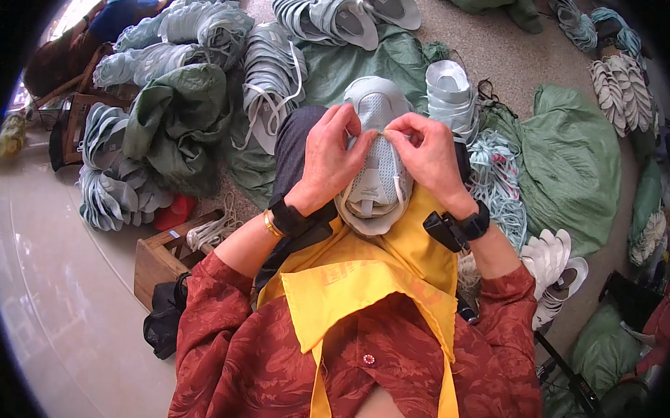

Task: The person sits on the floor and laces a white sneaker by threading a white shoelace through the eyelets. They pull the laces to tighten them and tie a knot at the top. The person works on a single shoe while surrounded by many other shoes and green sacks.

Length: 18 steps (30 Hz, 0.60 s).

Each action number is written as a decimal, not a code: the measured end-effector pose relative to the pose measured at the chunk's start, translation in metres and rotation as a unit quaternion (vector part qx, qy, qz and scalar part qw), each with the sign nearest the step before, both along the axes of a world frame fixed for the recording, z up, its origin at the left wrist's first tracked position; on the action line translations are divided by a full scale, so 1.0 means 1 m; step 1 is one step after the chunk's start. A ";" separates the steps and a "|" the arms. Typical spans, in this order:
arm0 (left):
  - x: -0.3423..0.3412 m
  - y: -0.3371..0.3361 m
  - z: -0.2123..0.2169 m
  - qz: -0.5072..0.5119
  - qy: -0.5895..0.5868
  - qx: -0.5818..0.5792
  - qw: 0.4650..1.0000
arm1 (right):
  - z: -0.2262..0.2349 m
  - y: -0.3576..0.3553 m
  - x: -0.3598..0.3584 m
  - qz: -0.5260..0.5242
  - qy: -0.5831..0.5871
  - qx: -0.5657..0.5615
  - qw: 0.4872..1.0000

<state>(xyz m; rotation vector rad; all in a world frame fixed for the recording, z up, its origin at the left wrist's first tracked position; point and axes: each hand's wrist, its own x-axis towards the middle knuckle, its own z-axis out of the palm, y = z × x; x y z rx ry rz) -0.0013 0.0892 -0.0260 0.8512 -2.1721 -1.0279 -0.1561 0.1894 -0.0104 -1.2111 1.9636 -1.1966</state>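
A pale grey-blue shoe upper [369, 182] with a mesh tongue lies across my lap, on a yellow apron [431, 232]. Over its middle my left hand [333, 153] is closed, thumb and forefinger pinched. What that pinch holds is too small to make out. My right hand [429, 157] meets it tip to tip, also pinching. From beneath the right fingers a white shoelace [399, 191] runs down the side of the upper. The lace's end at the fingertips is hidden.
Stacks of shoe uppers [270, 72] lie beyond my knees and to the left. A bundle of light blue laces [495, 175] is right of my lap, beside a green sack [568, 171]. A wooden box [160, 265] stands at left. Another person's blue garment [123, 17] shows far left.
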 end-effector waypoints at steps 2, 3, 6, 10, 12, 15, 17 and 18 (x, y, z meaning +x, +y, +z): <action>0.002 0.000 0.000 -0.002 0.006 0.016 1.000 | -0.007 0.001 -0.002 0.001 -0.030 0.001 1.000; 0.002 0.000 0.000 -0.004 0.008 0.023 1.000 | -0.011 0.001 -0.002 0.000 -0.043 0.003 0.999; 0.001 0.001 0.002 -0.008 0.016 0.023 1.000 | -0.021 0.000 0.000 -0.017 -0.117 -0.008 0.993; 0.002 0.001 0.000 -0.004 0.013 0.027 1.000 | -0.011 0.000 0.006 -0.014 -0.075 -0.003 0.997; 0.004 0.001 0.002 -0.003 0.003 0.025 1.000 | -0.006 0.002 0.004 0.006 -0.025 -0.017 1.000; 0.009 0.002 0.009 -0.020 -0.002 0.030 0.999 | 0.007 0.005 0.004 0.009 0.010 -0.020 1.000; 0.013 0.000 0.008 -0.030 0.011 0.052 0.998 | 0.010 0.005 0.005 0.014 0.047 -0.023 0.999; 0.014 0.000 0.007 -0.035 0.018 0.063 0.997 | 0.010 0.004 0.004 0.022 0.080 -0.028 0.996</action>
